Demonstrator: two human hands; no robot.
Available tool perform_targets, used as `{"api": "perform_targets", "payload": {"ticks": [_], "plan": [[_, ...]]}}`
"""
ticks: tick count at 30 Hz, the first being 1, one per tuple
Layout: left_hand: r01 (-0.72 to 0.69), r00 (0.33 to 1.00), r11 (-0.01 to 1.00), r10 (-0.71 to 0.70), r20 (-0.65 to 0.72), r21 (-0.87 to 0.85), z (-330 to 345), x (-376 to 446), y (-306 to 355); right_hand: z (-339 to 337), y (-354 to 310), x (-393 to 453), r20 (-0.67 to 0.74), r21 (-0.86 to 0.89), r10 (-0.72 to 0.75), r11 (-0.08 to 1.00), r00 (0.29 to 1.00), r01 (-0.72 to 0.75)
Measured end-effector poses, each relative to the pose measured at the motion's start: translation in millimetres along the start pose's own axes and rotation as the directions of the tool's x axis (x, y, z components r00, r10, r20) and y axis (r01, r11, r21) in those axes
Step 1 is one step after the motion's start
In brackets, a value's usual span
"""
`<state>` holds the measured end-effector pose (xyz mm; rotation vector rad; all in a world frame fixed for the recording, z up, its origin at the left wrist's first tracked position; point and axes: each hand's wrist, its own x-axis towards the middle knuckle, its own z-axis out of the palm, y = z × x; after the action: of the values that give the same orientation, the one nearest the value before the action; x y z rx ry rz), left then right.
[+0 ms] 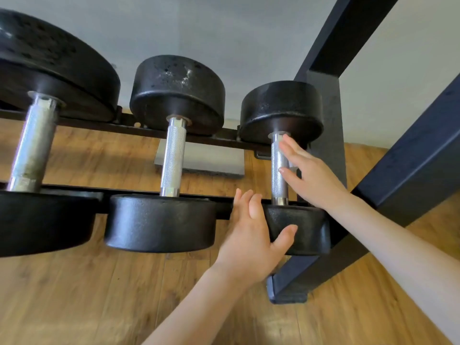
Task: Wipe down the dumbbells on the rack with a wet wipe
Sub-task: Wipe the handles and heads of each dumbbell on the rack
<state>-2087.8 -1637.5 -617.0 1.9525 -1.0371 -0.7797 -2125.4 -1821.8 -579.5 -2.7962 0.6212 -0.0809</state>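
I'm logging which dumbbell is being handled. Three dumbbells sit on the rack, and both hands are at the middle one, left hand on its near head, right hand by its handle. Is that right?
Not quite. The head view shows both hands at the rightmost dumbbell, not the middle one. The left hand holds its near head, and the right hand is by its handle. Three dumbbells do sit on the rack.

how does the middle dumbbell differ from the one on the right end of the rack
The middle dumbbell has larger heads than the right dumbbell, and whitish scuffs on its far head. Nothing touches the middle one. On the right one, the left hand holds the near head and the right hand lies open against the handle. Both have black round heads and knurled silver handles, lying across the rack rails.
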Motion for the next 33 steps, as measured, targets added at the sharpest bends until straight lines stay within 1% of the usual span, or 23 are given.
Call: {"api": "perform_targets", "payload": {"ticks": [2, 4, 6, 9, 10, 11, 12, 14, 15, 16, 18, 19, 20, 23, 25, 27, 28, 29, 30, 32, 33], "plan": [[-0.009, 1.000, 1.000, 0.009, -0.011, -0.005, 1.0, -0.5, -2.0, 0.6, -0.6, -0.3, 0.044, 0.023, 0.079, 0.996, 0.996, -0.080], [-0.008, 1.000, 1.000, 0.008, -0.015, -0.013, 2.0, -0.3, -2.6, 0.9, -4.7, 1.1, 0.084, 0.044, 0.099, 0.994, 0.992, -0.102], [0.006, 1.000, 1.000, -0.006, -0.017, -0.008, 2.4, -0.1, -1.8, 1.4, -6.5, 1.3, 0.115, 0.021, 0.083, 0.996, 0.990, -0.086], [0.017, 1.000, 1.000, -0.017, -0.015, 0.001, 1.2, -0.7, 1.2, -0.2, 4.1, -2.1, 0.132, -0.079, 0.028, 0.997, 0.991, -0.017], [0.018, 1.000, 1.000, -0.018, -0.011, -0.002, 0.5, -0.8, 2.0, -0.9, 7.8, -4.4, 0.112, -0.084, -0.017, 0.996, 0.994, 0.027], [0.018, 1.000, 1.000, -0.018, -0.008, -0.004, -0.2, -0.9, 2.5, -1.2, 10.2, -5.8, 0.077, -0.075, -0.102, 0.991, 0.992, 0.107], [0.020, 1.000, 1.000, -0.020, -0.008, -0.003, -0.7, -1.0, 2.8, -0.6, 11.3, -5.2, 0.068, -0.076, -0.212, 0.973, 0.975, 0.217], [0.023, 1.000, 1.000, -0.023, -0.008, 0.005, -1.0, -1.1, 3.5, 1.0, 11.9, -1.7, 0.137, -0.103, -0.412, 0.899, 0.901, 0.427], [0.026, 1.000, 1.000, -0.026, -0.006, 0.010, -1.0, -1.3, 3.9, 0.4, 12.0, 1.6, 0.197, -0.118, -0.478, 0.855, 0.856, 0.505], [0.030, 1.000, 0.999, -0.030, -0.002, 0.013, -1.2, -1.6, 4.1, -2.9, 10.0, 4.7, 0.282, -0.131, -0.509, 0.819, 0.813, 0.559], [0.036, 0.999, 0.999, -0.036, 0.007, 0.016, -1.5, -1.8, 4.1, -13.8, 6.2, 7.8, 0.484, -0.136, -0.460, 0.801, 0.745, 0.583], [0.035, 0.999, 0.999, -0.035, 0.006, 0.015, -1.5, -1.7, 3.8, -18.8, 7.1, 8.4, 0.559, -0.159, -0.414, 0.797, 0.719, 0.583], [0.033, 0.999, 0.999, -0.033, 0.004, 0.014, -1.2, -1.5, 3.4, -23.3, 6.2, 7.9, 0.592, -0.182, -0.384, 0.792, 0.708, 0.582], [0.031, 1.000, 0.999, -0.031, -0.006, 0.018, -0.1, -0.8, 2.5, -26.6, 2.8, 5.3, 0.537, -0.242, -0.408, 0.764, 0.739, 0.598], [0.031, 1.000, 0.999, -0.031, -0.003, 0.019, 0.1, -0.8, 2.5, -23.8, 4.7, 9.3, 0.531, -0.326, -0.370, 0.741, 0.763, 0.586], [0.025, 1.000, 1.000, -0.025, 0.005, 0.014, -0.3, -0.8, 2.6, -22.8, 6.6, 10.0, 0.549, -0.340, -0.399, 0.696, 0.734, 0.633], [0.022, 1.000, 1.000, -0.022, 0.007, 0.011, -0.6, -0.5, 2.4, -23.2, 7.2, 9.8, 0.518, -0.340, -0.483, 0.641, 0.706, 0.688], [0.018, 1.000, 1.000, -0.018, 0.006, 0.007, -1.1, -0.3, 2.0, -23.4, 10.2, 10.0, 0.489, -0.355, -0.573, 0.558, 0.658, 0.750], [0.015, 1.000, 1.000, -0.015, 0.004, 0.000, -1.3, -0.3, 1.3, -24.0, 12.4, 11.0, 0.500, -0.394, -0.621, 0.457, 0.603, 0.797], [0.011, 1.000, 1.000, -0.011, 0.004, -0.017, -2.1, -0.5, 0.0, -26.3, 8.4, 11.2, 0.595, -0.365, -0.650, 0.306, 0.473, 0.879], [0.009, 1.000, 1.000, -0.009, 0.007, -0.020, -2.2, -0.6, -0.4, -29.6, 5.4, 12.8, 0.629, -0.314, -0.653, 0.283, 0.421, 0.906]]}}
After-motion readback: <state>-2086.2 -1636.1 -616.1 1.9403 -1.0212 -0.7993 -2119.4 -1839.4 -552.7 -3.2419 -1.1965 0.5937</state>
